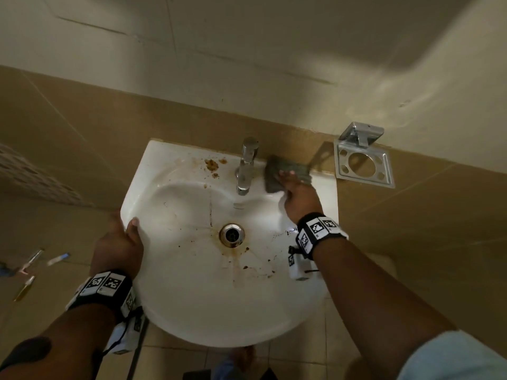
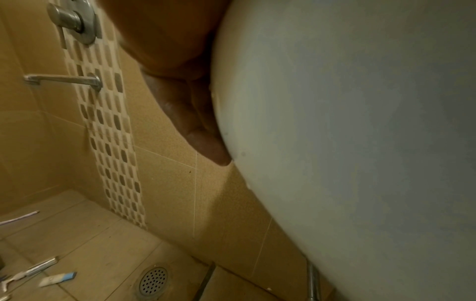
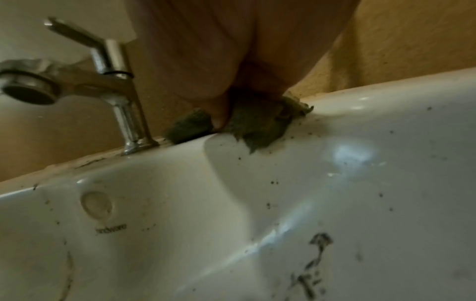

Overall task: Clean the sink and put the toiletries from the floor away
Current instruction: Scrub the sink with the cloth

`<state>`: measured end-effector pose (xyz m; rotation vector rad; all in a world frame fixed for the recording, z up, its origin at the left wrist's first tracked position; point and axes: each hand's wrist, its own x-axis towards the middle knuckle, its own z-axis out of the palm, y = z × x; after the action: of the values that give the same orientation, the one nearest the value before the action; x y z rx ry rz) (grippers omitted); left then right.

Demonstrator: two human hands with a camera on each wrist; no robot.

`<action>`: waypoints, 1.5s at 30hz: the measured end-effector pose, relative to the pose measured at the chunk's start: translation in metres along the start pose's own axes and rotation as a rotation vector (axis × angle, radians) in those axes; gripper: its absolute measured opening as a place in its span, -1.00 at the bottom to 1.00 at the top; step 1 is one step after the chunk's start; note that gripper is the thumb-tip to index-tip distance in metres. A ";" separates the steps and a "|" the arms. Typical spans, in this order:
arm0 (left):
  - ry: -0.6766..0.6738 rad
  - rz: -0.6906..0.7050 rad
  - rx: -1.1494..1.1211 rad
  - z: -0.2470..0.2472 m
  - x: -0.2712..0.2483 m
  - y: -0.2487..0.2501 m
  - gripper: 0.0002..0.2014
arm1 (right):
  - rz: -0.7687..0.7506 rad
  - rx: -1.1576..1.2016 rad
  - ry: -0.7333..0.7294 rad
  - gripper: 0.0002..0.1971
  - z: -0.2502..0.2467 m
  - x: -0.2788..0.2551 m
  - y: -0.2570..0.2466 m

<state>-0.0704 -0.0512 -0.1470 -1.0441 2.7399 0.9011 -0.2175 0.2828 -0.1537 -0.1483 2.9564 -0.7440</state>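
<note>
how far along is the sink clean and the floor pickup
Early on. Nothing looks finished yet. In hand: the right hand presses a scrub pad on the sink's back ledge beside the tap, while the left hand grips the rim. Left: brown stains behind the basin and around the drain, dark specks on the right side, and the toiletries lying on the floor.

1. Sink (image 1: 170, 311): white, wall-mounted basin; brown stains beside the tap and around the drain, dark specks on its right ledge.
2. Scouring pad (image 1: 285, 174): grey-green, lying on the sink's rear right ledge, just right of the tap.
3. Toiletries (image 1: 41, 266): toothbrushes and a small tube, scattered on the floor left of the sink.
</note>
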 end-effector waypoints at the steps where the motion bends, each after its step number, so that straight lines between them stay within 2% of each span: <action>1: -0.001 -0.004 0.003 0.000 0.000 0.000 -0.57 | 0.069 0.008 0.064 -0.45 0.001 0.002 -0.004; 2: -0.005 -0.008 0.004 0.000 -0.002 0.000 -0.58 | 0.101 -0.007 0.096 -0.46 0.005 0.002 -0.010; 3: -0.010 -0.010 0.006 0.000 -0.002 0.001 -0.58 | 0.073 -0.031 0.062 -0.41 0.010 0.000 -0.020; 5: -0.010 -0.011 0.001 -0.001 -0.003 0.003 -0.57 | -0.088 -0.091 -0.064 -0.26 0.020 0.001 -0.033; 6: -0.010 -0.010 0.002 -0.001 -0.002 0.004 -0.57 | -0.104 -0.108 -0.088 -0.23 0.021 0.005 -0.035; 9: -0.006 -0.031 0.000 0.001 0.000 0.002 -0.58 | 0.028 -0.078 -0.056 -0.26 0.021 0.019 -0.040; 10: -0.011 -0.034 0.004 0.002 -0.001 0.001 -0.57 | 0.020 -0.064 -0.052 -0.27 0.025 0.016 -0.045; 13: -0.019 -0.035 0.008 -0.001 -0.002 0.004 -0.56 | -0.162 -0.044 -0.134 -0.20 0.027 -0.008 -0.038; 14: -0.020 -0.036 0.005 -0.002 -0.003 0.005 -0.56 | -0.160 -0.025 -0.149 -0.18 0.019 -0.017 -0.025; 16: -0.019 -0.047 0.004 -0.003 -0.005 0.008 -0.56 | -0.066 -0.025 -0.128 -0.20 0.001 -0.031 0.012; 18: -0.026 -0.048 0.014 -0.004 -0.006 0.009 -0.54 | 0.130 -0.075 -0.044 -0.27 -0.015 -0.038 0.039; 19: -0.025 -0.042 0.017 -0.004 -0.006 0.009 -0.53 | 0.167 -0.126 0.016 -0.34 -0.018 -0.037 0.046; 22: -0.030 -0.047 0.038 -0.003 -0.005 0.009 -0.53 | 0.342 0.157 0.266 -0.66 -0.019 -0.006 0.027; 24: -0.028 -0.056 0.035 -0.002 -0.005 0.009 -0.53 | 0.477 0.170 0.183 -0.69 -0.024 0.012 0.010; 28: -0.020 -0.049 0.013 -0.003 -0.005 0.010 -0.57 | 0.391 0.100 0.053 -0.58 -0.034 -0.013 0.026; 30: -0.015 -0.049 0.017 -0.003 -0.005 0.009 -0.57 | 0.469 0.049 0.129 -0.61 -0.038 -0.016 0.047; 33: -0.015 -0.057 0.043 -0.002 -0.005 0.009 -0.56 | 0.712 0.183 0.263 -0.69 -0.041 0.008 0.042; 35: -0.014 -0.066 0.054 -0.001 -0.005 0.010 -0.56 | 0.770 0.118 0.223 -0.63 -0.038 0.022 0.019; 38: -0.011 -0.062 0.072 0.001 -0.002 0.008 -0.56 | 0.646 -0.075 0.045 -0.56 -0.023 0.024 -0.014; 42: -0.015 -0.060 0.060 0.000 -0.003 0.007 -0.58 | 0.076 -0.107 -0.084 -0.33 0.004 0.012 -0.005; 43: -0.012 -0.054 0.059 0.000 -0.003 0.006 -0.58 | 0.011 -0.053 -0.084 -0.34 0.001 0.012 0.006; 44: -0.008 -0.048 0.061 0.000 -0.003 0.006 -0.58 | 0.022 -0.003 -0.035 -0.39 -0.005 0.015 0.017; 45: -0.002 -0.044 0.062 0.000 -0.002 0.006 -0.58 | 0.099 0.025 0.045 -0.45 -0.011 0.017 0.024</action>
<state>-0.0727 -0.0460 -0.1438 -1.0879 2.7132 0.8045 -0.2371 0.3065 -0.1566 0.0162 2.9696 -0.7802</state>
